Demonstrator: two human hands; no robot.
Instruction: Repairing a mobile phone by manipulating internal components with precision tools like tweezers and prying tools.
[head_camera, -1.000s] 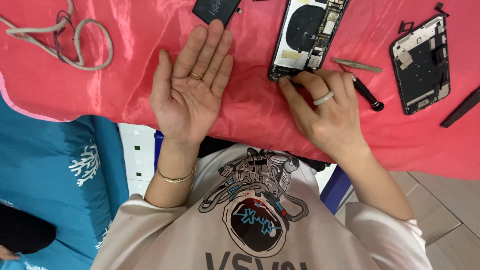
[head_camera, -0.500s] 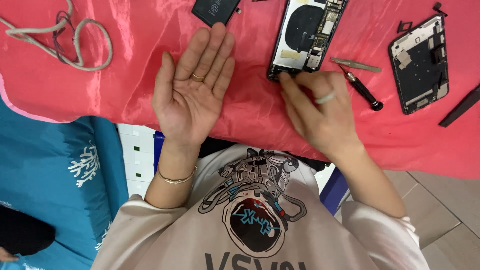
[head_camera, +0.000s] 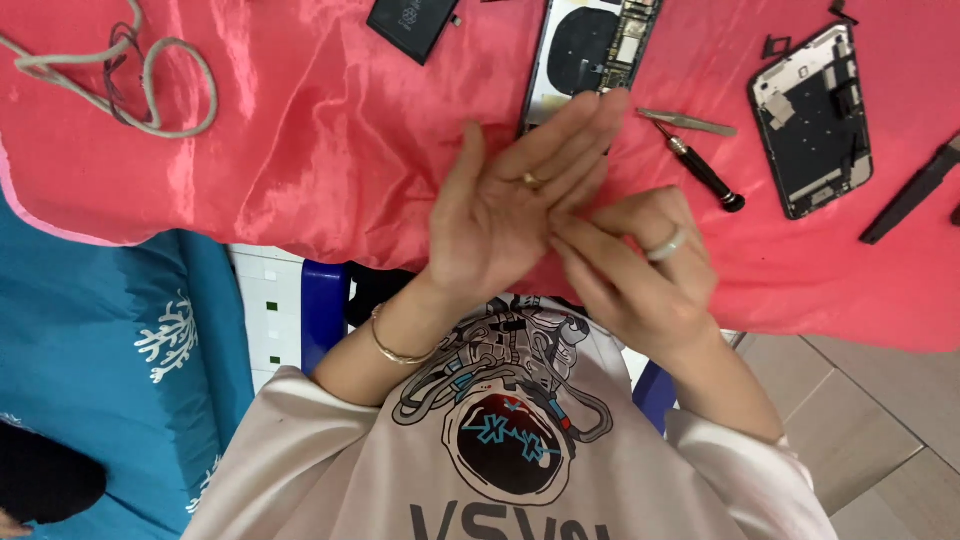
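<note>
Two bare hands met empty over the pink cloth (head_camera: 300, 150): left hand (head_camera: 500, 215) spread flat, right hand (head_camera: 625, 270) touching its palm, beside one opened phone (head_camera: 595, 50), one screwdriver (head_camera: 700, 168) and one tweezers (head_camera: 688, 122).

i see a shiny pink cloth (head_camera: 330, 150), a blue sheet (head_camera: 110, 330) with white coral print, a black screwdriver (head_camera: 700, 172), a silver ring (head_camera: 666, 246).

- A black rectangular battery (head_camera: 413, 22) with a pale printed label lies tilted at the far edge of the pink cloth (head_camera: 300, 150).
- A detached phone screen panel (head_camera: 812, 120), dark rectangle with metal backing up, lies near the cloth's right edge.
</note>
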